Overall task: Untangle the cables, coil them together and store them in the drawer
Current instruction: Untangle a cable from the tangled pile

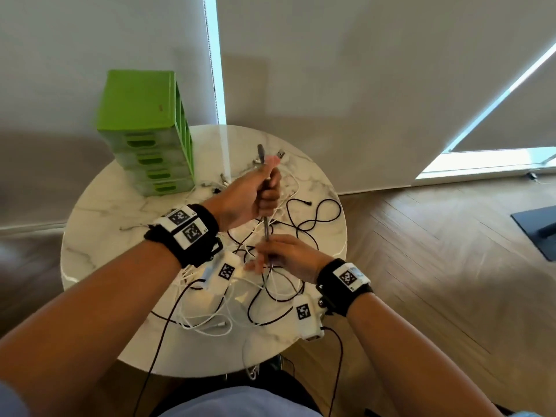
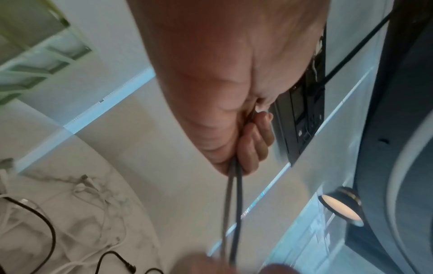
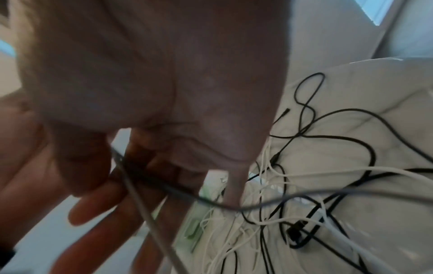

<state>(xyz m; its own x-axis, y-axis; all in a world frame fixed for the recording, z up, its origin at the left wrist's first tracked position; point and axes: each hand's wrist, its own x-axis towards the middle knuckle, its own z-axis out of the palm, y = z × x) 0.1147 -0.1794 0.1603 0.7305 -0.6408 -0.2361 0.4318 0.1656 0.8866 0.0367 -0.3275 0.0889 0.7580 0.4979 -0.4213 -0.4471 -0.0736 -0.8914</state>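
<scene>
My left hand (image 1: 264, 188) is raised above the round marble table (image 1: 99, 212) and grips a doubled grey cable (image 1: 266, 227), whose plug ends stick up past the fist. In the left wrist view two grey cable strands (image 2: 234, 204) drop from the curled fingers (image 2: 253, 144). Lower down, my right hand (image 1: 270, 257) pinches the same cable, which runs taut between the hands. In the right wrist view the grey cable (image 3: 150, 218) passes between thumb and fingers (image 3: 98, 204). Black cables (image 1: 319, 218) and white cables (image 1: 210, 323) lie tangled on the table.
A green drawer unit (image 1: 150, 139) with its drawers closed stands at the table's back left, against the wall. A white cable end (image 1: 249, 365) hangs over the near table edge. Wooden floor lies to the right, with a dark flat base (image 1: 538, 230) on it.
</scene>
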